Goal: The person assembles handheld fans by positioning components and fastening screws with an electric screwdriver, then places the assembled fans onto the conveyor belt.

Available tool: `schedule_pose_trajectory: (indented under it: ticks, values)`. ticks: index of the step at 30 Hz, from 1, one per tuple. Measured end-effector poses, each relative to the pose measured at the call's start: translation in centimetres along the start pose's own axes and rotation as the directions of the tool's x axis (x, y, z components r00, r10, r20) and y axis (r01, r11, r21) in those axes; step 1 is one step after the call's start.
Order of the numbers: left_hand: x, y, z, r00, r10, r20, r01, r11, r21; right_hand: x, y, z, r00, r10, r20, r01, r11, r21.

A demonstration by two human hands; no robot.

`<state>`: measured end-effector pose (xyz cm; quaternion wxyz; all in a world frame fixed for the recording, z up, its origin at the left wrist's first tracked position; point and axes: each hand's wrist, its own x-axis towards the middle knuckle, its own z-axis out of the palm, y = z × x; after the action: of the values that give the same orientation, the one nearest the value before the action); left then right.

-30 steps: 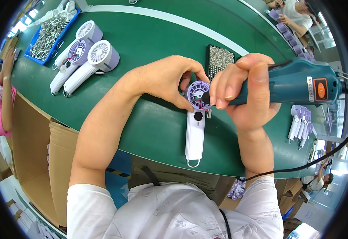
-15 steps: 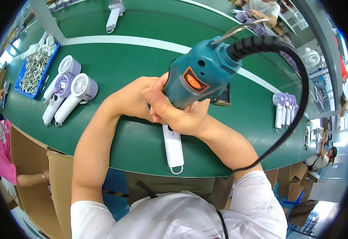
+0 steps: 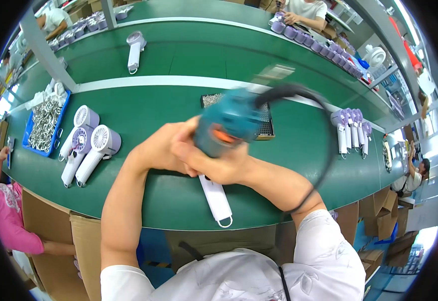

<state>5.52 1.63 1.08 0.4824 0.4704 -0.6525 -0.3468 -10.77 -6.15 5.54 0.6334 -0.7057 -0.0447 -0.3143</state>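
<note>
Wht short-slv shirt (image 3: 229,278), gry print (image 3: 306,283)

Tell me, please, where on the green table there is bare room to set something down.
Bare table lies between the three fans, white strip and left hand, and between the right forearm and fan row, where the cord hangs over. Crowded: the left end, by the blue tray, and the centre, under the tool and right hand.
</note>
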Motion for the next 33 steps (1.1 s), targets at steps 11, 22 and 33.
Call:
schedule_pose_trajectory:
  ticks: [11,22,33]
  values:
    - [1.0,0.0,3.3,0.984,-0.057,0.171,0.045,0.996,0.073,-3.9,-2.5,-12.6,0.837,-0.298,-0.458,0.236,0.953,-0.188]
    - [1.7,0.5,4.9,0.993,-0.030,0.114,0.020,0.996,0.087,-2.6,1.0,-12.5,0.833,-0.171,-0.525,0.050,0.970,-0.237]
    - [1.5,0.0,4.2,0.996,-0.024,0.084,0.017,0.996,0.091,-3.1,0.9,-13.2,0.854,-0.154,-0.497,0.052,0.976,-0.214]
